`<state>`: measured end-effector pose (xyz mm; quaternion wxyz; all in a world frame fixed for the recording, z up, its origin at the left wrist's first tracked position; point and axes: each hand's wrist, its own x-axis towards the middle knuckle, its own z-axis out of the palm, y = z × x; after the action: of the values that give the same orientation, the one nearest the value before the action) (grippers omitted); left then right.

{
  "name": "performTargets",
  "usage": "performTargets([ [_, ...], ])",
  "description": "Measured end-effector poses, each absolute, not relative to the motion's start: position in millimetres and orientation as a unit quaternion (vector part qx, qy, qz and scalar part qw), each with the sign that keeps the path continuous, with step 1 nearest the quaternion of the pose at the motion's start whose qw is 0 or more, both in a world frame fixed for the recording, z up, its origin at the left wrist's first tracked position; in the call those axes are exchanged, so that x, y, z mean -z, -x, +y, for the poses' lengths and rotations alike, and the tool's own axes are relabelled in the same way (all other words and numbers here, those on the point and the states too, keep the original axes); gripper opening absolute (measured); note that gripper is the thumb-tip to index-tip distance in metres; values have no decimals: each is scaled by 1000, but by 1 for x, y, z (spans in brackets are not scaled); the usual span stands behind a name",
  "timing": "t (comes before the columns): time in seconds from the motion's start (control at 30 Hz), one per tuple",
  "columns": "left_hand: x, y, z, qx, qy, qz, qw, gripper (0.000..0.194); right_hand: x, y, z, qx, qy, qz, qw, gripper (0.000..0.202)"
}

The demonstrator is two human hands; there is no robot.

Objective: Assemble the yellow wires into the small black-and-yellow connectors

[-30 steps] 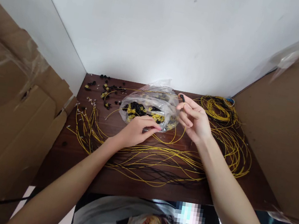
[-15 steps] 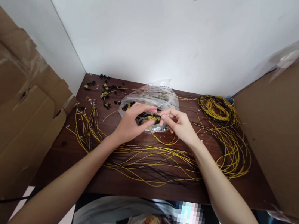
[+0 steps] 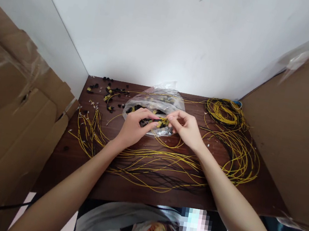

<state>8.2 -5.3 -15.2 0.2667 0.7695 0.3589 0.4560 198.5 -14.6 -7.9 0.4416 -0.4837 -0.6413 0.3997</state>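
My left hand and my right hand meet over a clear plastic bag on the table. In my right hand, thumb and fingertips pinch a thin yellow wire. The left thumb and forefinger are drawn close together around something small that I cannot make out. Black and yellow connector parts show in the bag just behind and between the fingertips. Below the hands hangs a loop of yellow wire.
Long yellow and black wires run across the dark wooden table. A coil of wire lies back right. Loose black and yellow parts are scattered back left. Cardboard panels flank both sides, and a white wall closes the back.
The left thumb and fingertips have come closer together. My right hand has shifted slightly, and the yellow wire now shows between the fingertips of both hands.
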Motion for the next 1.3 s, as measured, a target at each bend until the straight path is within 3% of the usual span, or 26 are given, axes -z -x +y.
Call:
performTargets([
  [0.37,16,-9,-6,-456,-766,366,268,11,5,-197,-18,-262,448,-736,436,13],
  [0.67,18,-9,-5,-459,-770,352,268,12,6,-198,-18,-203,482,-721,455,12],
  [0.87,19,-9,-5,-465,-767,353,266,12,7,-200,-16,-197,480,-709,477,9],
  [1.13,17,-11,-6,-464,-765,358,266,12,4,-196,-20,-191,437,-768,427,9],
  [1.3,16,-11,-7,-461,-764,360,272,12,7,-198,-18,-157,476,-743,443,8],
])
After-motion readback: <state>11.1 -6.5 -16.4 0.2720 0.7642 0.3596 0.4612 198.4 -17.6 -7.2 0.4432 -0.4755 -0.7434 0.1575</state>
